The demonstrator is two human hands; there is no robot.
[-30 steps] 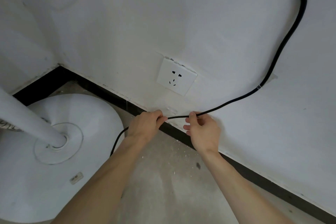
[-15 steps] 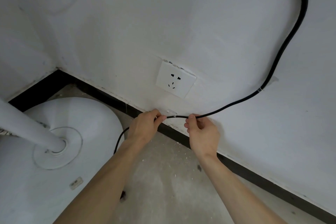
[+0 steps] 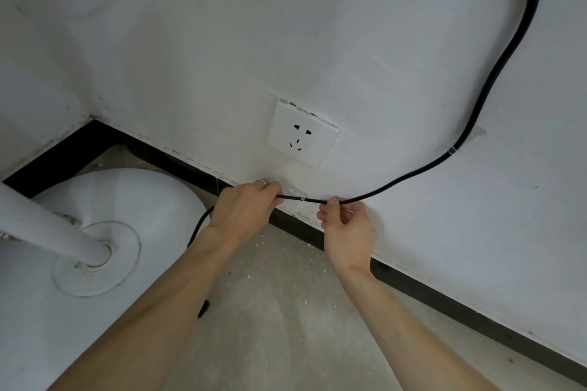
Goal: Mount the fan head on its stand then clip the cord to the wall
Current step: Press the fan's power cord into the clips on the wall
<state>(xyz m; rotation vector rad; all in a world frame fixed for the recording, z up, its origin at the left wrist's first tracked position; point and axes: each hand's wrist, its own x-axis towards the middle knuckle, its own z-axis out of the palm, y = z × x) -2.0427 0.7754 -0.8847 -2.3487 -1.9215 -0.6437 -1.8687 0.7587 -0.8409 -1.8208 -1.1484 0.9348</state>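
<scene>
The black cord (image 3: 390, 182) runs taut along the white wall (image 3: 222, 57) just below the socket (image 3: 303, 133), crossing a small clear clip (image 3: 297, 193) stuck there. Left of the socket and lower, the left hand (image 3: 244, 208) has its fingers pinching the cord; below the socket to the right, the right hand (image 3: 347, 228) pinches it too. Far left of the socket, the fan stand's base (image 3: 95, 232) rests on the floor (image 3: 279, 311).

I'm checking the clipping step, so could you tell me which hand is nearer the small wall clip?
Left. The left hand pinches the cord beside the clip; the right hand holds it farther along.
</scene>
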